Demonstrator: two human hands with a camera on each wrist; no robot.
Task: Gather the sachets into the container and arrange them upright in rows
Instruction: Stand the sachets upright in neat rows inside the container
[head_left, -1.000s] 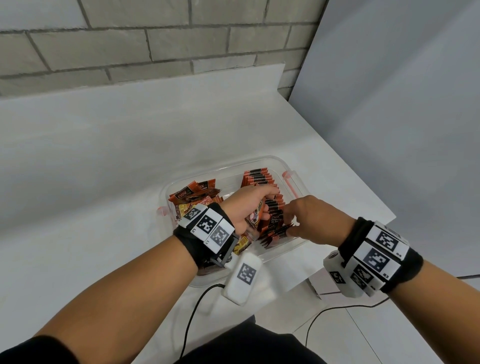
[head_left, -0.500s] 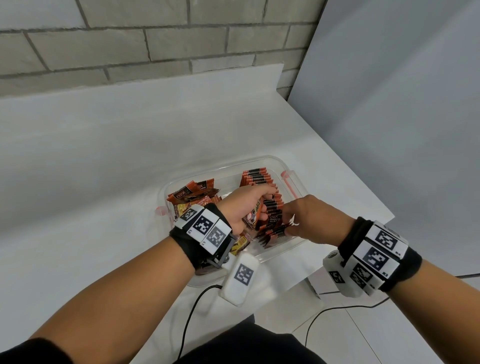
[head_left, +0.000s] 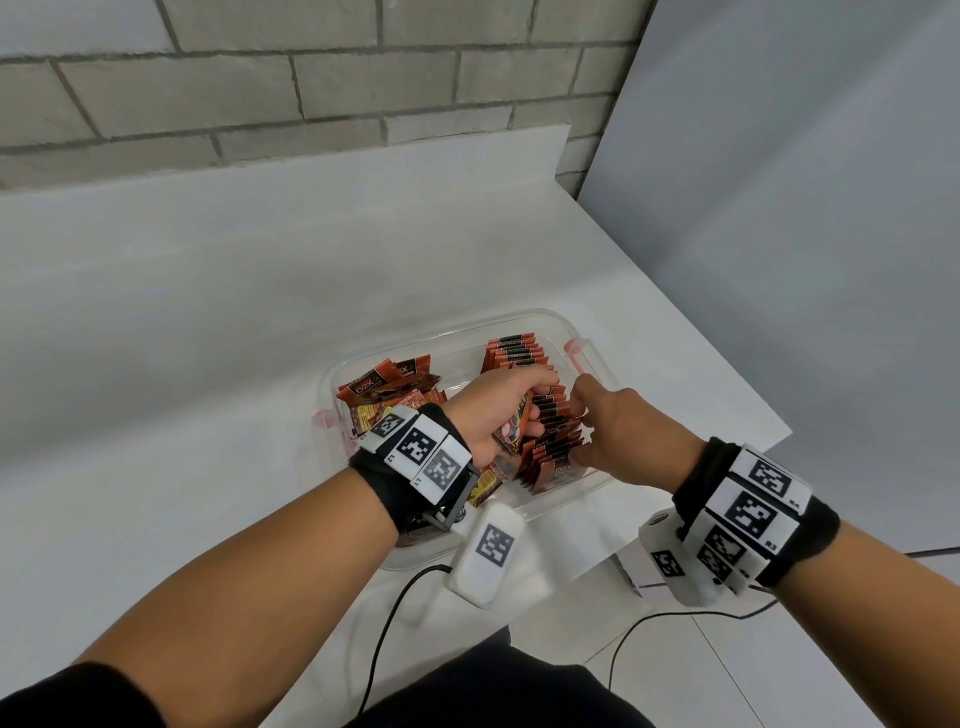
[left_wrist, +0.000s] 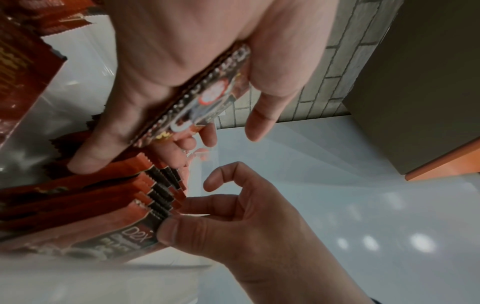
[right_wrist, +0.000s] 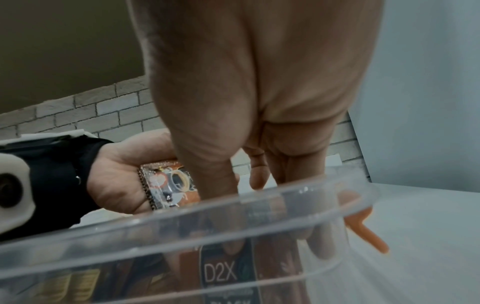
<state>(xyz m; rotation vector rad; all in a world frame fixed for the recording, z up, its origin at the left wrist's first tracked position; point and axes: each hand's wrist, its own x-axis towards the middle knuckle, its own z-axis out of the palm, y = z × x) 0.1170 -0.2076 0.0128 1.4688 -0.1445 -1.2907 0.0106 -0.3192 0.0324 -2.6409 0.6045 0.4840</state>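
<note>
A clear plastic container (head_left: 447, 333) sits on the white table. Down its right side runs a row of upright orange-and-black sachets (head_left: 519, 351). My left hand (head_left: 519, 395) holds a sachet (head_left: 514, 431) in its palm, fingertips resting on the row's tops. In the left wrist view the held sachet (left_wrist: 202, 98) lies across the palm, above the row (left_wrist: 103, 195). My right hand (head_left: 592, 421) pinches the near end of the row, thumb (left_wrist: 176, 230) on the front sachet. From the right wrist, that front sachet (right_wrist: 226, 273) shows through the container wall (right_wrist: 182, 216).
Loose sachets (head_left: 387, 387) lie in a heap in the container's left half. Orange latches (head_left: 576, 345) stick out at the container's ends. The table edge (head_left: 727, 467) runs close to the right of the container. A brick wall stands behind.
Both hands stay at the sachet row. The right hand has crept slightly farther along it, and the left hand has barely shifted with its sachet.
</note>
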